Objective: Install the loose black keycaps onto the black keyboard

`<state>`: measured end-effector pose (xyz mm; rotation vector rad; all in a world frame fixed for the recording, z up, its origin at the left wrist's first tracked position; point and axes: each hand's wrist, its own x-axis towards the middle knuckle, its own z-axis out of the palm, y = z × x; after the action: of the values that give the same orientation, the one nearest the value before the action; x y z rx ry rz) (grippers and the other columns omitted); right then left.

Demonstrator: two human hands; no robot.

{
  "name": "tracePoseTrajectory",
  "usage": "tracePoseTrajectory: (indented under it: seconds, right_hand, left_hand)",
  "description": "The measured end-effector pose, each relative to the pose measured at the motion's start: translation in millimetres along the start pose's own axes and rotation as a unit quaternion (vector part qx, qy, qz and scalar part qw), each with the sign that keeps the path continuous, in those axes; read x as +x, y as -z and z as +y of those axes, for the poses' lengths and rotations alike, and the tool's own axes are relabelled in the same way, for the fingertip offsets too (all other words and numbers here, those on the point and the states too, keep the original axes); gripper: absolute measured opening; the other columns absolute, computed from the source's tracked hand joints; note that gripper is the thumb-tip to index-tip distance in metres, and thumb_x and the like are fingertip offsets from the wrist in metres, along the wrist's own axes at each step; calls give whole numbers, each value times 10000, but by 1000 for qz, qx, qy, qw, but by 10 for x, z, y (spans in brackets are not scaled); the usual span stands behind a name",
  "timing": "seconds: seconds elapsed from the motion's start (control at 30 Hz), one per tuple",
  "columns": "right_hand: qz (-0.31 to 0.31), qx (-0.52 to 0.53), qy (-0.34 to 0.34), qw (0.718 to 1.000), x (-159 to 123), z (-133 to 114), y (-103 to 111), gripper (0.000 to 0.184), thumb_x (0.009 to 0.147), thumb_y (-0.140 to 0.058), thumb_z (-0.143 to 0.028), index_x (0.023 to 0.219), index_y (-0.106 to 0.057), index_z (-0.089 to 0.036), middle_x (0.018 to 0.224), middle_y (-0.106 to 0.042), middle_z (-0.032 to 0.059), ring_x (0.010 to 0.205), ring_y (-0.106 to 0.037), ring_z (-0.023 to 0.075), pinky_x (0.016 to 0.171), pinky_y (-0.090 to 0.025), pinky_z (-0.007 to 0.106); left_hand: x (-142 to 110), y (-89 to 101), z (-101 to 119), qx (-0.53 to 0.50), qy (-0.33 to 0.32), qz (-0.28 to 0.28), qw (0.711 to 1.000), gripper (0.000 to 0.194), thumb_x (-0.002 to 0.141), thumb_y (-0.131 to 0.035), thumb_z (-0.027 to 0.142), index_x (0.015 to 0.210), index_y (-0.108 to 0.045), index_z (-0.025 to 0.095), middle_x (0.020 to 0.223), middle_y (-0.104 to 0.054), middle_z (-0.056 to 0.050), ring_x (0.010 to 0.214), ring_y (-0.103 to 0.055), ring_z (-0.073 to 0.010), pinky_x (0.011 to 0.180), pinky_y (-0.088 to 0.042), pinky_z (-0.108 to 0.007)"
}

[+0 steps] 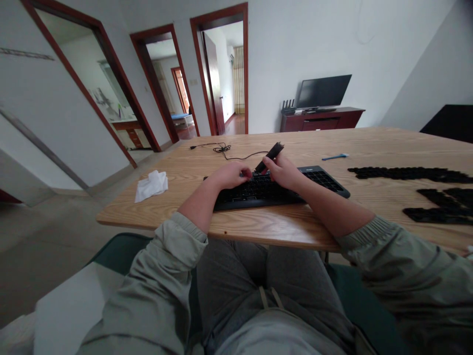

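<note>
A black keyboard (254, 199) lies near the table's front edge, its bare key grid showing at the right end. In my right hand (283, 170) is a black stick-shaped tool (270, 158), tilted, with a jagged upper end and its lower tip down at the keyboard's back. My left hand (233, 175) rests at the keyboard's left part, fingers curled and thumb close to the index finger. What it pinches, if anything, is too small to make out. Dark rows that look like loose keycaps (410, 173) lie to the right, with more keycaps (443, 206) nearer me.
A crumpled white tissue (151, 186) sits on the table's left side. The black cable (221, 148) is coiled behind the keyboard. A small blue brush (334, 157) lies beyond it to the right. The wooden table's (258, 236) front edge runs just before my lap.
</note>
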<state>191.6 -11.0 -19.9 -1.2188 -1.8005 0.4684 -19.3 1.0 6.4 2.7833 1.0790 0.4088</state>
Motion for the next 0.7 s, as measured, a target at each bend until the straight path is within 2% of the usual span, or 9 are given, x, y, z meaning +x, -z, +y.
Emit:
tracePoseTrajectory:
  seconds: [0.13,0.37,0.5,0.7]
  right_hand:
    - [0,-16,19,1000,26,29,-3,325,925,-435,-511,850,-538,-213,726,-602,71,769,-584,259,720,-495,395]
    - [-16,-64,72,995,-89,-100,67,274,905,-479,-463,956,-538,-201,880,-631,102,819,-571,265,799,-461,413]
    - [-27,-48,90,994,-106,-122,95,222,878,-518,-397,968,-553,-197,809,-620,67,771,-551,240,753,-455,373]
    - [-58,-15,82,995,-70,-115,142,169,856,-517,-336,915,-569,-187,756,-598,30,670,-513,183,629,-424,316]
  left_hand:
    - [8,7,26,6,-3,-10,1000,224,830,-561,181,966,-739,182,933,-746,-33,816,-639,-147,785,-472,-258]
    - [7,-27,36,19,-19,-4,1000,210,847,-569,222,955,-746,191,917,-748,-35,805,-647,-155,764,-465,-264]
    - [0,-50,57,26,-32,8,999,206,831,-570,214,944,-740,186,918,-747,-39,828,-654,-166,770,-466,-271]
    - [-10,-64,73,30,-19,15,999,172,803,-568,207,895,-711,184,900,-722,-31,816,-629,-159,751,-456,-267]
